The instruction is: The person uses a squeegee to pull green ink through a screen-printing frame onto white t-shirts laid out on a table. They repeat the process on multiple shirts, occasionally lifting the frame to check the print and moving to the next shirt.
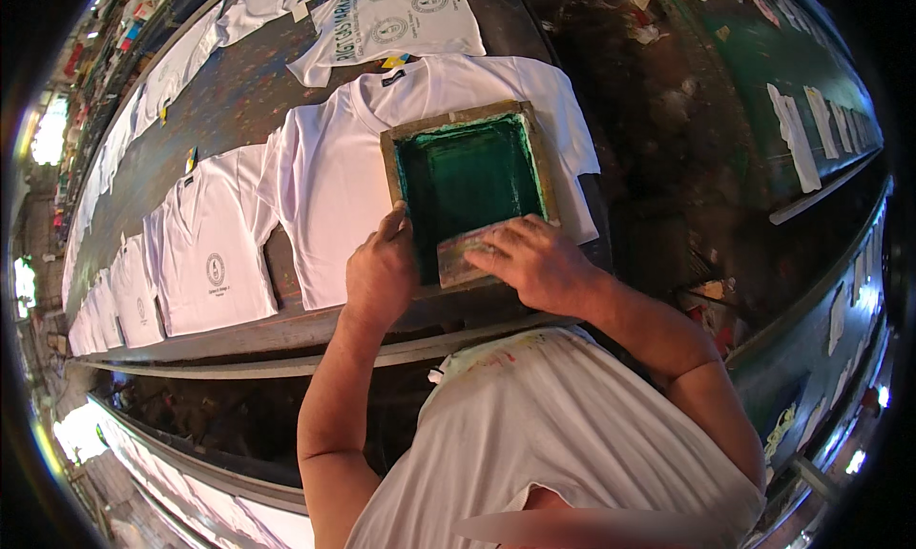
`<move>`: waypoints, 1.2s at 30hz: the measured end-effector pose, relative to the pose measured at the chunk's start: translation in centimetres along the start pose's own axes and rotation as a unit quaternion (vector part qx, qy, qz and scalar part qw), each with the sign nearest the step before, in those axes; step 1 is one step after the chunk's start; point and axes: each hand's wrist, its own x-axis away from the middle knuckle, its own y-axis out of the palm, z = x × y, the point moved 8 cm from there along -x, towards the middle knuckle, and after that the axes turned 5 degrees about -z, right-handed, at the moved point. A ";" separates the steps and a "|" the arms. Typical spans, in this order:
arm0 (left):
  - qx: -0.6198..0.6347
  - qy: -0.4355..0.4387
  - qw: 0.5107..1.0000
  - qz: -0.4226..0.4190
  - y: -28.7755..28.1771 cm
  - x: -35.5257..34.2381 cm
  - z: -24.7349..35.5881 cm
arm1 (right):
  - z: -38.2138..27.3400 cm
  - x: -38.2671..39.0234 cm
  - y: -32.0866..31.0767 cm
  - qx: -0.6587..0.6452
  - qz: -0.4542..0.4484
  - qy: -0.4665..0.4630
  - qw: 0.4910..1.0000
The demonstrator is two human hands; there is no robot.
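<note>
A wooden silk-screen frame (462, 118) with dark green mesh lies on a white V-neck T-shirt (329, 191), covering the shirt's right part. My left hand (382, 268) is closed around the frame's near left corner. Inside the frame, at its near edge, a flat squeegee (458, 255) rests against the mesh. My right hand (539, 263) is closed on the squeegee, its fingers laid over the top of the blade. The frame's near side is partly hidden by my hands and the squeegee.
Left of the shirt, a white T-shirt with a small round print (212, 253) leads a row of several shirts along the long dark table (243, 96). A white shirt with several prints (410, 24) lies beyond. Another green-topped table (763, 82) stands at right, across a dark gap.
</note>
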 end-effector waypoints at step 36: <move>0.217 -0.046 0.954 0.202 3.7 1.1 -2.2 | -1.0 1.1 1.6 -0.061 -0.042 0.089 0.993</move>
